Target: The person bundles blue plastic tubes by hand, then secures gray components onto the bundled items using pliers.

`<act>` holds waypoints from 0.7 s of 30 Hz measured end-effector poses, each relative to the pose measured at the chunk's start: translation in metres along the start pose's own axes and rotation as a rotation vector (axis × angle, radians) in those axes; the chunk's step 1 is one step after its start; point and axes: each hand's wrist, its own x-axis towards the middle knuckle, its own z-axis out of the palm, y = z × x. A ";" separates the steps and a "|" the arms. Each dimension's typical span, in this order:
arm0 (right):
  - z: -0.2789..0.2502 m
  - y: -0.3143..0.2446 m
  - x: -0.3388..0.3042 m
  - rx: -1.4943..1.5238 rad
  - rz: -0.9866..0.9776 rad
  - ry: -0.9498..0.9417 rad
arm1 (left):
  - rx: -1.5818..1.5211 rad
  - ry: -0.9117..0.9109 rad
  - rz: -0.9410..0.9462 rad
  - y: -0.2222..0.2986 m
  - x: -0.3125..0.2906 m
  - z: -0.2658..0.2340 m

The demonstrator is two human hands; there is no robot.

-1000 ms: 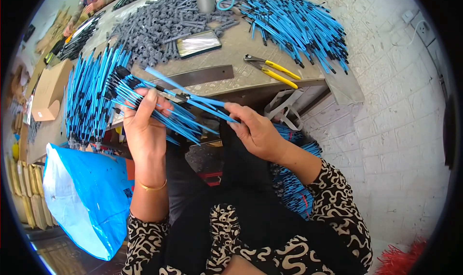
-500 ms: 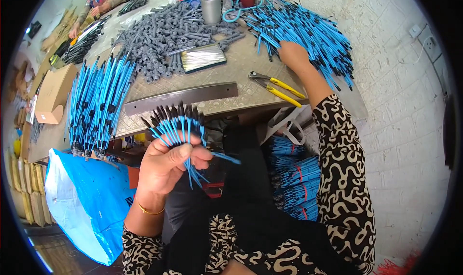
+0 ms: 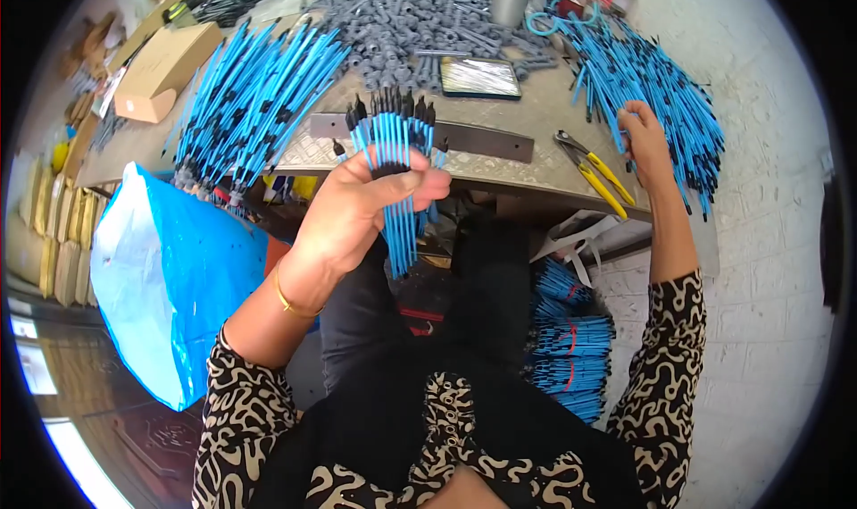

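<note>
Gripping a fan of slim blue sticks (image 3: 390, 132), black tips up, in the left hand (image 3: 361, 204) before the near edge of the table (image 3: 546, 171), with thumb across the front and fingers behind, seemingly to keep the tips even. Holding the right hand (image 3: 649, 143) with fingers curled at the loose blue pile (image 3: 661, 71), apparently placed there for easy reach; impossible to tell whether pinching a stick.

The right hand (image 3: 651, 148), held beside the left hand (image 3: 353, 210) a second ago, has been moved to the pile of blue tubes (image 3: 678, 85) at right. The black-tipped blue bundle (image 3: 391, 134), slanted then, is now held upright. The flat metal bar (image 3: 489, 141), uncovered half a second ago, is partly hidden by it.
</note>
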 end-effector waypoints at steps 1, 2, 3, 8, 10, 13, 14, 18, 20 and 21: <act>-0.002 -0.006 -0.010 0.201 0.108 -0.029 | -0.002 -0.010 0.029 0.000 0.000 -0.001; -0.001 -0.014 -0.021 0.201 0.100 -0.033 | -0.002 -0.008 0.038 0.001 0.000 0.000; 0.006 -0.022 -0.034 0.325 0.103 -0.126 | -0.023 0.019 0.030 0.003 -0.001 0.001; 0.063 -0.037 -0.109 0.271 -0.030 -0.262 | -0.125 0.137 0.123 0.001 0.003 -0.005; 0.083 -0.031 -0.132 0.273 -0.370 -0.359 | -0.148 0.159 0.171 0.003 0.005 -0.001; 0.111 -0.029 -0.154 0.065 -0.586 -0.226 | -0.296 0.205 0.259 0.005 0.006 0.007; 0.116 -0.029 -0.160 0.070 -0.584 -0.227 | -0.292 0.208 0.259 0.005 0.006 0.006; 0.127 -0.027 -0.173 -0.190 -0.730 -0.242 | -0.428 0.065 0.247 0.003 0.007 0.002; 0.129 -0.024 -0.174 -0.306 -0.776 -0.242 | -0.302 0.031 0.254 0.002 0.003 -0.001; 0.129 -0.023 -0.175 -0.365 -0.799 -0.242 | -0.240 0.013 0.256 0.002 0.002 -0.001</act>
